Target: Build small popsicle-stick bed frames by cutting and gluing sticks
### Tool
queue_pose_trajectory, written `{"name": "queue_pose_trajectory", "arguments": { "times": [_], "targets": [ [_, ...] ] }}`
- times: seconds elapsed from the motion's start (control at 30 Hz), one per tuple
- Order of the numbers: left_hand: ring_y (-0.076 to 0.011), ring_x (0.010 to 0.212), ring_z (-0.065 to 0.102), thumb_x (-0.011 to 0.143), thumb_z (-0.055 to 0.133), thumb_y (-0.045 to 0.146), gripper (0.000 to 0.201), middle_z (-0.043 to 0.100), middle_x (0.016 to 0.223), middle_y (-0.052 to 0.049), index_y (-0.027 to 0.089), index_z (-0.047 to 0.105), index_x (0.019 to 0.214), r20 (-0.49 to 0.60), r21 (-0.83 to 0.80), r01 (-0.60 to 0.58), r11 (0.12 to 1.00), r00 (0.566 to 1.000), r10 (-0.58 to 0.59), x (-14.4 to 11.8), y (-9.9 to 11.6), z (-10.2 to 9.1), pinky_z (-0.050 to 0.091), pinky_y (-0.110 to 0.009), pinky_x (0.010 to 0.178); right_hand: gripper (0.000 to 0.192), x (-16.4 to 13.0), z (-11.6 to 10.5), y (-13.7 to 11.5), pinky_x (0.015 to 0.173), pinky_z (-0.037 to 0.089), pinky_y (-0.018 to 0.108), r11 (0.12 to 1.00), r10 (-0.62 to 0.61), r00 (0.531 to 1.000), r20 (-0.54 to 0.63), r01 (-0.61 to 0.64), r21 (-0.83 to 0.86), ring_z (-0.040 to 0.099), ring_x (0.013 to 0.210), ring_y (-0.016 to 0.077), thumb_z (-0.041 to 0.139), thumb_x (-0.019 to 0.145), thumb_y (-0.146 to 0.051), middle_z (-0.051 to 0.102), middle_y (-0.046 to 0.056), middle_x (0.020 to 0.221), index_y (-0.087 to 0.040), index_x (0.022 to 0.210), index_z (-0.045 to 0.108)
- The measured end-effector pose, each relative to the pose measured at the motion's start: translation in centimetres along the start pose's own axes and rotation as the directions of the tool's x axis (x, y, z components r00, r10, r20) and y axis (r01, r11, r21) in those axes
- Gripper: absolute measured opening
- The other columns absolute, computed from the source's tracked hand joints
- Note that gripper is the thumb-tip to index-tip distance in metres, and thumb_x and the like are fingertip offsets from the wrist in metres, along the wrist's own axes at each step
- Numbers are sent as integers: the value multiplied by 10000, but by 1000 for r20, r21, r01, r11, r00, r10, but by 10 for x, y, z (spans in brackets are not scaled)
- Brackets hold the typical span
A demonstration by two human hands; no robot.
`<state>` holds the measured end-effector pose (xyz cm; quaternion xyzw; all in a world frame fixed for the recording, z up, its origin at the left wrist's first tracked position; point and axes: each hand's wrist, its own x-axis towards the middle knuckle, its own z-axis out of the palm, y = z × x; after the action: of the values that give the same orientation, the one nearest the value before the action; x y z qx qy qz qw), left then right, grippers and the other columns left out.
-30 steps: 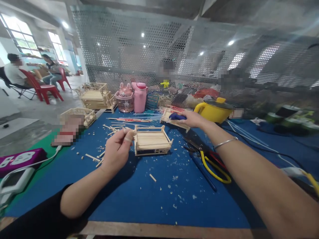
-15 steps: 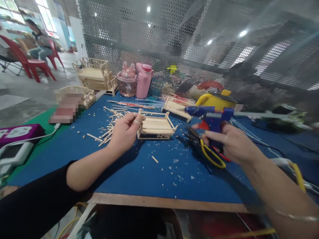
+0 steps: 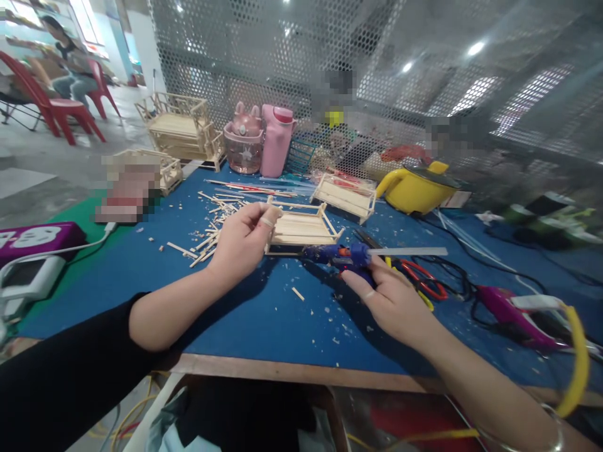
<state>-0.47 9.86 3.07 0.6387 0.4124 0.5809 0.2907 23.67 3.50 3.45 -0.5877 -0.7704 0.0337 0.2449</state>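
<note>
My left hand (image 3: 247, 235) is closed on the left end of a small wooden-stick frame (image 3: 304, 227), a bed-like piece with a slatted top and corner posts. In my right hand (image 3: 389, 295) is a blue hot glue gun (image 3: 346, 256), a clear glue stick (image 3: 409, 252) jutting from its back. The gun's nozzle points left at the lower front edge of the frame; whether it touches cannot be told. Behind the right hand lie scissors (image 3: 426, 280) with red handles and another yellow-handled tool, partly hidden. Loose wooden sticks (image 3: 214, 232) are heaped left of the frame.
Other stick pieces stand at the back: a tall one (image 3: 181, 129) and a small one (image 3: 343, 194). A pink bottle (image 3: 276, 141), yellow pot (image 3: 419, 188) and perforated metal screen (image 3: 264, 56) line the rear. Cables and a purple device (image 3: 513, 314) lie right. A person sits far left.
My right hand has brought the glue gun left and down, from above the scissors to the frame's front edge. The left hand keeps its hold on the frame.
</note>
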Motion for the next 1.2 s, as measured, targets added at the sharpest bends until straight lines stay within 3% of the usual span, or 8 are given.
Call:
{"name": "queue_pose_trajectory", "arguments": {
  "times": [0.5,1.2],
  "targets": [
    [-114,689,496,878,499,361,259,565,702,7,155,614,770,17,-4,-10,1000,1000,10,0,1,-1,396,-219,663,409,6,4,-7,908,494,402,1000,2,999,46,-2,5,597,1124,277,441,913,-458,647,72,1216,-221,1229,549],
    [-115,667,495,879,502,357,256,563,682,5,157,620,771,21,0,3,1000,1000,-3,0,0,-1,401,-224,647,384,6,1,-9,834,525,351,999,-34,999,29,35,-34,630,1069,259,424,919,-470,665,76,1180,-208,1154,576]
  ]
}}
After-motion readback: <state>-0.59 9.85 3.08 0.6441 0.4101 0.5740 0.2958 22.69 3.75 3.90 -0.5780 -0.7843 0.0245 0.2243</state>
